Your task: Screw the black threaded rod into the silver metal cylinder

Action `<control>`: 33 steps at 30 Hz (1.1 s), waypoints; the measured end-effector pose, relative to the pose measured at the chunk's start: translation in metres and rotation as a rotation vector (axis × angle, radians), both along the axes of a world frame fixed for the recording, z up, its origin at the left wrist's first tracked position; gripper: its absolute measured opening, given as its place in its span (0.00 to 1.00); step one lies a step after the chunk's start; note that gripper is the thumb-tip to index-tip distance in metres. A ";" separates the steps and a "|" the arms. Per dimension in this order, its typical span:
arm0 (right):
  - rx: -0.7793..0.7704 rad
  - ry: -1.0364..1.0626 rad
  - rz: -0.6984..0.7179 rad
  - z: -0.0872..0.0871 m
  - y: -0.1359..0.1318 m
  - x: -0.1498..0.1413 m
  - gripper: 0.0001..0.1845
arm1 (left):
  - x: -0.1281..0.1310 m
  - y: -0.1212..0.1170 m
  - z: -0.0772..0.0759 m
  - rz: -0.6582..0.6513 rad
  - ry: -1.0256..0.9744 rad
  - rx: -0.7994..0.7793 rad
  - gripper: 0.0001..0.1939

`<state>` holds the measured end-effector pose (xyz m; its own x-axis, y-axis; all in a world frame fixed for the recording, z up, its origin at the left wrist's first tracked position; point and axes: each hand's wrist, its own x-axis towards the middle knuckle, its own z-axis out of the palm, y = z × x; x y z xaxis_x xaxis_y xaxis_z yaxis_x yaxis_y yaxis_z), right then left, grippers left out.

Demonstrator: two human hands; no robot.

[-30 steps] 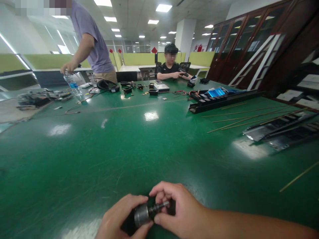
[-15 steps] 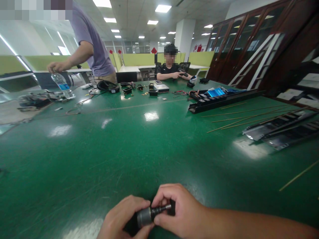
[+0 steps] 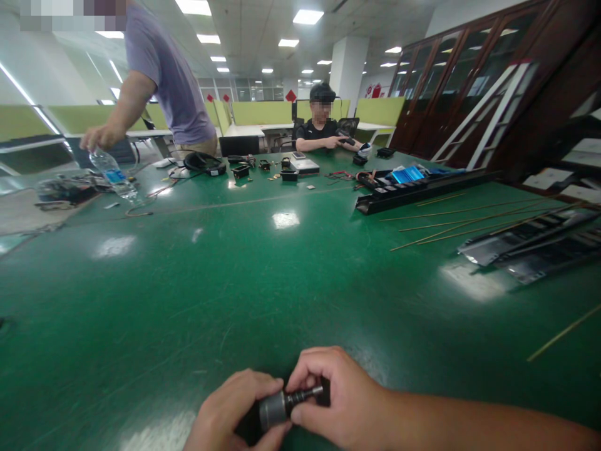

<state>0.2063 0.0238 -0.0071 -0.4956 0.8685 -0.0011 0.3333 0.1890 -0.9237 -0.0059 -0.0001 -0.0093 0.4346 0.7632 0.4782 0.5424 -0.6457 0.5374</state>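
Low in the head view, a dark grey cylindrical part with a stepped shaft (image 3: 273,411) is held between my two hands, just above the near side of the green table (image 3: 197,313). My left hand (image 3: 230,404) grips the thick cylinder, thumb below and fingers above. On the shaft side, my right hand (image 3: 338,391) pinches the part where the narrow dark section meets the cylinder. The bright metal tip of the shaft points right, inside the curl of my right fingers. The cylinder's far left end is partly hidden by my left hand.
Thin rods (image 3: 441,235) and metal channels (image 3: 498,241) lie at right, with a long black rail (image 3: 404,191) behind. Small black boxes (image 3: 289,176) sit at the far side. One person holds a water bottle (image 3: 113,172) at left; another sits across, handling a dark object.
The standing person at left has shifted slightly left, and the bottle now tilts more in that person's hand. My hands and the grey part look almost the same.
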 end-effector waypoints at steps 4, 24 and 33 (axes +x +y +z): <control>-0.010 -0.023 0.012 0.002 0.000 0.000 0.08 | -0.001 0.000 0.002 -0.017 0.002 0.044 0.16; -0.066 0.001 -0.012 0.003 -0.001 0.000 0.06 | -0.003 0.002 0.008 0.001 0.002 0.069 0.15; -0.087 0.010 0.007 0.003 0.000 0.000 0.09 | -0.001 0.001 0.010 0.021 -0.011 0.048 0.15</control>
<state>0.2058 0.0234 -0.0038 -0.5020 0.8619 -0.0717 0.3233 0.1101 -0.9399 -0.0066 0.0014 0.0005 0.4132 0.7482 0.5191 0.5507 -0.6593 0.5119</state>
